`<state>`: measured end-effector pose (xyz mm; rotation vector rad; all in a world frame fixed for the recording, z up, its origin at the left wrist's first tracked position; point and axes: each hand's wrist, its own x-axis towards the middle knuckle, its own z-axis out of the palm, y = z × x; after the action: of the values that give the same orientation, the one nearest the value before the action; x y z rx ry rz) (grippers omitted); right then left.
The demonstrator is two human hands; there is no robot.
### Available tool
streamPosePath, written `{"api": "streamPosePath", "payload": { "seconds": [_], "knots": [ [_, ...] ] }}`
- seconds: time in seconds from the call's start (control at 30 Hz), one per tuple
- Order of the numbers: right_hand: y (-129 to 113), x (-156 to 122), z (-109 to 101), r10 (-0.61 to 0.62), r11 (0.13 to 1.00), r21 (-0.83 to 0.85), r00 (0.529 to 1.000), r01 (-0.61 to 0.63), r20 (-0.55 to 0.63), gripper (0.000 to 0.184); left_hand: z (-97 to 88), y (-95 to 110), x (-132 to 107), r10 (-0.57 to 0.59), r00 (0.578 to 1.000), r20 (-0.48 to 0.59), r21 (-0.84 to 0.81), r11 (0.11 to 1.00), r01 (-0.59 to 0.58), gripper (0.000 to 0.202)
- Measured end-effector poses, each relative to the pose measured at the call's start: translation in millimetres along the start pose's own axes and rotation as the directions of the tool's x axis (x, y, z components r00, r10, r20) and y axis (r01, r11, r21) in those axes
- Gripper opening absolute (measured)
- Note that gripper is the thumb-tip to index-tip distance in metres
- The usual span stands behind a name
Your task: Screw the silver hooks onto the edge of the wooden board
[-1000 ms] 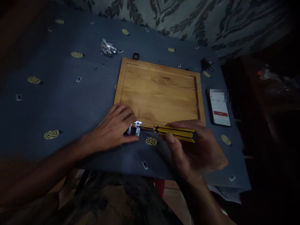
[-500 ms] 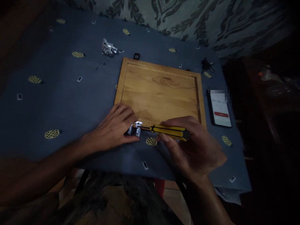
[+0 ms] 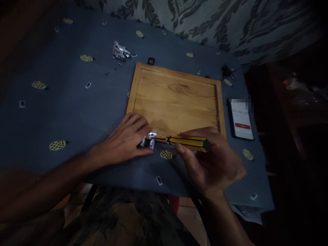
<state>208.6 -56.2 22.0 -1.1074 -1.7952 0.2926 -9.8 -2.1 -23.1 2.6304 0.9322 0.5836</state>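
A wooden panel point(image 3: 176, 99) with a raised frame lies flat on a blue patterned tablecloth point(image 3: 66, 112). At its near left corner my left hand point(image 3: 125, 140) is closed around a shiny metal hinge point(image 3: 149, 140), pressing it against the panel's edge. My right hand point(image 3: 212, 160) grips a yellow and black screwdriver point(image 3: 188, 141) lying almost level, its tip pointing left at the hinge.
Another metal hinge point(image 3: 120, 52) and loose screws lie at the back left. A lit phone point(image 3: 241, 119) sits right of the panel. A dark plug-like object point(image 3: 227, 72) is at the back right. The table's near edge runs just under my wrists.
My right hand and the screwdriver shifted slightly left toward the hinge, then back a little. The left hand stayed on the hinge.
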Motion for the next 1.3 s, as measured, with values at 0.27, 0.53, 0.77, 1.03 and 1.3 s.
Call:
{"api": "streamPosePath", "payload": {
  "seconds": [0.27,0.53,0.77,1.03,1.3],
  "knots": [
    [-1.5,6.8,-3.8,-0.01,1.0,-0.025,0.996,0.012,0.085,0.016,0.7,-0.1,0.3,0.004,1.0,-0.005,-0.004,1.0,-0.004,0.041],
    [-2.5,14.3,-6.3,-0.02,1.0,-0.004,0.989,0.021,0.143,0.013,2.4,-1.8,-0.3,0.026,1.0,-0.013,0.017,1.0,-0.026,0.044],
    [-3.5,16.7,-7.7,0.003,1.0,-0.025,0.983,0.002,0.185,0.013,1.5,-1.0,0.7,0.038,0.999,-0.032,0.019,0.999,-0.037,0.041],
    [-3.7,5.5,1.1,0.003,0.999,-0.051,0.998,0.0,0.06,0.015,1.4,-1.6,0.3,0.029,1.0,-0.004,0.01,1.0,-0.029,0.042],
    [-4.3,4.3,-12.4,0.034,0.999,-0.002,0.997,-0.034,0.064,0.024,-0.5,-1.7,0.3,0.012,0.999,0.035,-0.013,1.0,-0.012,0.043]
  ]
}}
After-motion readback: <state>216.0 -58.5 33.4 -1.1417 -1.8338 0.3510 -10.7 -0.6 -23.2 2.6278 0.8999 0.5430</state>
